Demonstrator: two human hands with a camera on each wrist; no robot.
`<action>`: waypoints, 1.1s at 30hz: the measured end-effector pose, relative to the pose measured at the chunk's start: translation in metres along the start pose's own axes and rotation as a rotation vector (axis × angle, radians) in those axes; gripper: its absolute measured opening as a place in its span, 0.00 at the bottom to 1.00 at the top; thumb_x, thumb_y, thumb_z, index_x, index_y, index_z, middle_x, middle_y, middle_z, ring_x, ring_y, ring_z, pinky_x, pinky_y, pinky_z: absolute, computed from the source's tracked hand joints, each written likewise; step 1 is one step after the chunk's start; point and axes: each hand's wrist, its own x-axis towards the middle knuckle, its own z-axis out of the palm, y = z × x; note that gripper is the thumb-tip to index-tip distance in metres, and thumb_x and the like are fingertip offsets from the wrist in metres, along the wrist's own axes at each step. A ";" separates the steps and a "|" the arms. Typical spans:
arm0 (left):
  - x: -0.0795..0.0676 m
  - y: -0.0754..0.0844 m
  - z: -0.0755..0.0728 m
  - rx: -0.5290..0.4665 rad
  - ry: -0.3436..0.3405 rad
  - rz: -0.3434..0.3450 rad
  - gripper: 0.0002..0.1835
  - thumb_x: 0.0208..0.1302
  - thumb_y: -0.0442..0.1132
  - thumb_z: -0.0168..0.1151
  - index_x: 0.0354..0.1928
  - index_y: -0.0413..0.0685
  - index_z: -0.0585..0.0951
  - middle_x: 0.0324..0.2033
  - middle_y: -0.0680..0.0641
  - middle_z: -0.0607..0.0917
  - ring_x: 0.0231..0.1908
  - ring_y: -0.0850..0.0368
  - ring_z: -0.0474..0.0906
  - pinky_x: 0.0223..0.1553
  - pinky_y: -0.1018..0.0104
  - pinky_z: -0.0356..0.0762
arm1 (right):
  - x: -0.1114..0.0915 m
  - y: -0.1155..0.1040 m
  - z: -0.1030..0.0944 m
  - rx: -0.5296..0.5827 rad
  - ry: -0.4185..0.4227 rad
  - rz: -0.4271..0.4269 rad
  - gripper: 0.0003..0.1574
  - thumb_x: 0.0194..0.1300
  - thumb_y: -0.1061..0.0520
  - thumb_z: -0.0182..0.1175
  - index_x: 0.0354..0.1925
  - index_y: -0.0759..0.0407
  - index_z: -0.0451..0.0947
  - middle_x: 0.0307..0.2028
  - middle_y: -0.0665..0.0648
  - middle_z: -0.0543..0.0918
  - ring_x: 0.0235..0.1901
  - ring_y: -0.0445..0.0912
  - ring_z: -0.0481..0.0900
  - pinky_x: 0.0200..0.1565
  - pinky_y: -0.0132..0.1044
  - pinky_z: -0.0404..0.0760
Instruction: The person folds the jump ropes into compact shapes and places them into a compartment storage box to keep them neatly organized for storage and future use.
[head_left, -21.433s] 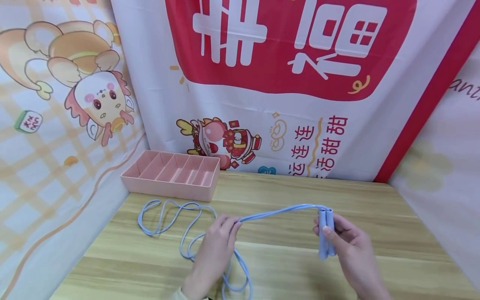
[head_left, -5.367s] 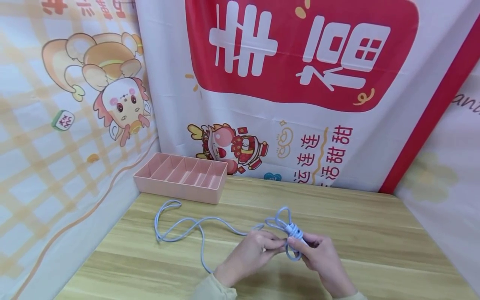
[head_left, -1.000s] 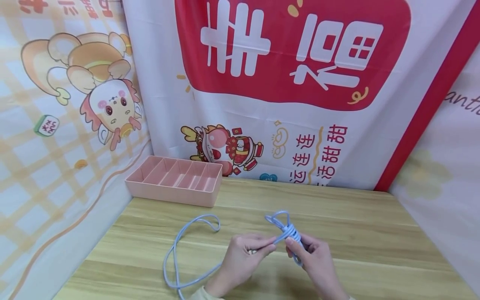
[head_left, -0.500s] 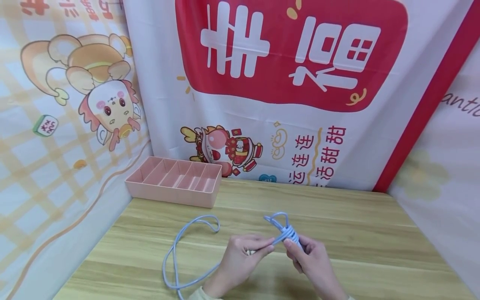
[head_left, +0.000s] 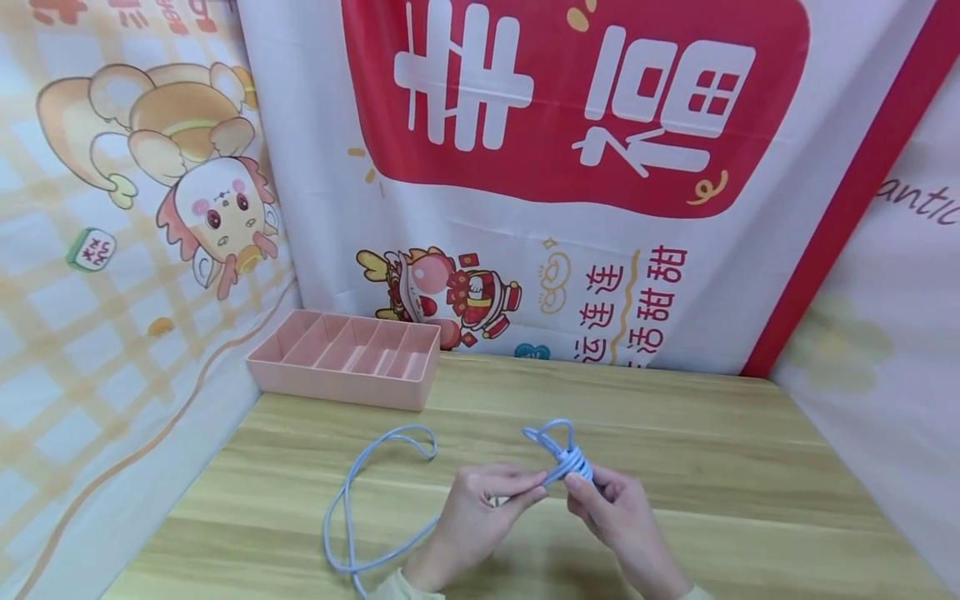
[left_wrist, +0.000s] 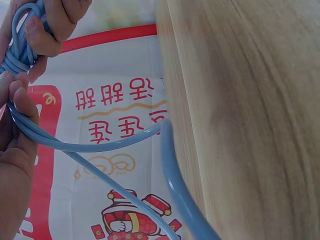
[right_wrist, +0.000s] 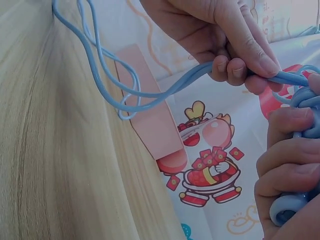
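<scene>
A light blue jump rope [head_left: 573,463] is bundled, its cord wound in several turns around its two handles. My right hand [head_left: 621,518] grips this bundle, fingers curled around the handles; the hollow end of one handle [right_wrist: 287,209] pokes out below the fingers in the right wrist view. Beyond the turns, small loops of cord [head_left: 553,433] stick out. Just to the left, my left hand [head_left: 480,510] pinches the doubled cord between thumb and fingertips, close to the turns. From there the loose cord [left_wrist: 95,148] trails down to the table.
On the wooden table [head_left: 675,433], the rest of the cord [head_left: 347,500] lies in a long loop at left. A pink tray [head_left: 337,385] with several compartments stands at the back left. Printed cloths [head_left: 495,225] hang behind and at both sides.
Earlier the two handles were bare in my right hand; now cord is wrapped round them and less lies loose on the table. Over the last second, the bundle turned slightly in my right hand.
</scene>
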 end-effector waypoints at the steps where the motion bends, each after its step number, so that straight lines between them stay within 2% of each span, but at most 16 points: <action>1: 0.001 0.003 -0.001 -0.005 0.002 0.002 0.11 0.52 0.21 0.71 0.39 0.30 0.86 0.33 0.42 0.88 0.33 0.55 0.85 0.36 0.70 0.82 | 0.000 0.000 0.001 0.008 -0.008 0.009 0.15 0.72 0.58 0.58 0.38 0.74 0.77 0.18 0.48 0.67 0.15 0.36 0.55 0.18 0.29 0.51; 5: 0.005 0.012 -0.005 0.006 -0.001 0.036 0.11 0.51 0.19 0.70 0.38 0.28 0.85 0.32 0.41 0.87 0.32 0.54 0.85 0.35 0.70 0.82 | -0.001 -0.001 0.002 -0.011 -0.011 0.039 0.13 0.70 0.59 0.60 0.37 0.72 0.78 0.18 0.48 0.66 0.15 0.37 0.55 0.18 0.30 0.52; 7: 0.005 0.012 -0.005 0.008 -0.005 0.045 0.11 0.50 0.19 0.70 0.38 0.28 0.85 0.32 0.41 0.87 0.32 0.54 0.85 0.35 0.70 0.82 | -0.001 -0.001 0.003 -0.052 0.000 0.042 0.10 0.65 0.61 0.64 0.38 0.69 0.79 0.20 0.49 0.69 0.17 0.38 0.60 0.19 0.30 0.58; 10: 0.004 0.010 -0.005 0.016 -0.009 0.054 0.11 0.50 0.19 0.70 0.38 0.28 0.85 0.32 0.41 0.87 0.32 0.54 0.86 0.35 0.70 0.82 | 0.000 -0.001 0.003 -0.124 0.014 0.029 0.13 0.59 0.62 0.70 0.43 0.66 0.82 0.23 0.52 0.74 0.23 0.42 0.68 0.25 0.32 0.69; 12: 0.004 0.009 -0.005 0.014 -0.012 0.055 0.11 0.50 0.18 0.70 0.37 0.28 0.85 0.32 0.41 0.87 0.32 0.54 0.86 0.35 0.71 0.82 | 0.001 -0.001 0.003 -0.156 0.015 0.021 0.14 0.58 0.60 0.71 0.43 0.64 0.83 0.25 0.52 0.75 0.25 0.42 0.69 0.26 0.33 0.70; 16: 0.005 0.007 -0.005 0.009 -0.020 0.077 0.11 0.50 0.18 0.70 0.37 0.27 0.85 0.33 0.40 0.87 0.32 0.53 0.86 0.35 0.71 0.82 | 0.002 0.000 0.000 -0.153 -0.017 -0.010 0.11 0.64 0.59 0.67 0.43 0.65 0.83 0.19 0.48 0.70 0.18 0.38 0.63 0.18 0.30 0.63; 18: 0.005 0.006 -0.004 0.014 -0.017 0.086 0.11 0.50 0.19 0.70 0.38 0.28 0.85 0.32 0.40 0.87 0.32 0.54 0.86 0.35 0.72 0.81 | 0.002 0.000 -0.002 -0.096 -0.069 -0.026 0.12 0.66 0.62 0.64 0.44 0.70 0.81 0.17 0.47 0.65 0.15 0.37 0.58 0.15 0.28 0.56; 21: 0.005 0.004 -0.004 0.011 -0.011 0.088 0.11 0.50 0.19 0.71 0.38 0.28 0.85 0.33 0.41 0.88 0.32 0.55 0.86 0.34 0.73 0.81 | 0.002 0.001 -0.004 -0.002 -0.166 -0.055 0.13 0.70 0.65 0.58 0.46 0.78 0.75 0.17 0.46 0.64 0.14 0.35 0.57 0.14 0.29 0.52; 24: 0.004 0.003 -0.003 -0.002 -0.017 0.082 0.11 0.50 0.18 0.70 0.38 0.27 0.85 0.34 0.40 0.87 0.33 0.54 0.86 0.34 0.72 0.81 | 0.003 0.001 -0.005 0.045 -0.210 -0.083 0.13 0.72 0.66 0.55 0.48 0.79 0.74 0.17 0.46 0.64 0.14 0.35 0.56 0.13 0.30 0.50; 28: 0.000 -0.007 0.001 0.011 -0.047 0.092 0.10 0.50 0.20 0.71 0.38 0.28 0.86 0.34 0.40 0.87 0.34 0.55 0.86 0.36 0.73 0.81 | 0.002 0.001 -0.004 0.021 -0.172 -0.093 0.12 0.72 0.65 0.55 0.48 0.75 0.77 0.17 0.45 0.64 0.14 0.35 0.56 0.13 0.32 0.50; 33: -0.006 -0.014 0.003 0.080 -0.104 0.118 0.10 0.54 0.24 0.71 0.40 0.32 0.86 0.35 0.44 0.88 0.37 0.59 0.85 0.38 0.75 0.80 | 0.000 -0.001 0.003 -0.082 -0.026 -0.071 0.09 0.71 0.64 0.58 0.40 0.73 0.80 0.16 0.47 0.67 0.14 0.36 0.58 0.14 0.28 0.55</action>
